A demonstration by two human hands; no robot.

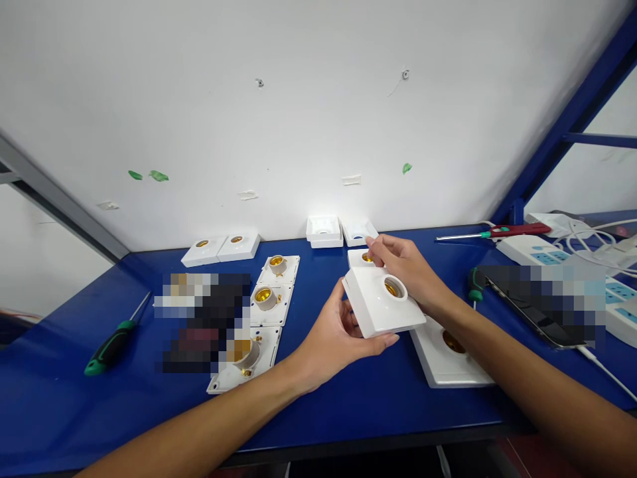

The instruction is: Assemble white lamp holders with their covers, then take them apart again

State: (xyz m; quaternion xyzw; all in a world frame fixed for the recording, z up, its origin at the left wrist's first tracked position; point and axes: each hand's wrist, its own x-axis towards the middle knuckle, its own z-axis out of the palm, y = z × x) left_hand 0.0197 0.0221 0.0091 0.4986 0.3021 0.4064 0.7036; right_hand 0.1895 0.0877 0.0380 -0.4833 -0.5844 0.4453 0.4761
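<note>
A square white lamp holder [373, 305] with a brass-lined socket is held above the blue table [348, 405]. My left hand [333, 338] grips it from below and at its near edge. My right hand [405, 265] rests on its far side, fingers curled around the edge beside the socket. Another white lamp holder [442, 358] lies flat on the table under my right wrist. A small white part [359, 256] sits just behind my right fingers.
Several open lamp holder bases [271, 299] lie left of centre, two closed ones [221, 248] and white covers [324, 230] by the wall. A green screwdriver [112, 345] lies at left, a red one [497, 232] and power strips [542, 251] at right, with a phone [532, 312].
</note>
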